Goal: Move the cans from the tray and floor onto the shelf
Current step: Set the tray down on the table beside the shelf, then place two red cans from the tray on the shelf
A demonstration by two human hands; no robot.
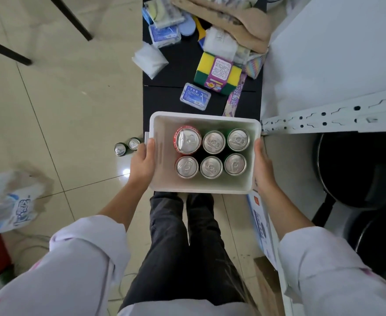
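Left hand (143, 159): I had it clamped on the tray's left wall.
Right hand (263, 166): clamped on the right wall.
Tray (162, 142): held up, six cans (211, 153) standing inside.
Floor cans (127, 147): two, left of the tray.

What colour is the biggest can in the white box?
Red, with a silver top. The biggest can sits in the back-left corner of the white box, seen in the head view.

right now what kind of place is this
Probably a storeroom or small shop's stock corner: a white slotted metal shelf upright, loose packaged goods such as a yellow-green sponge pack on a low black surface, and black pans stored below.
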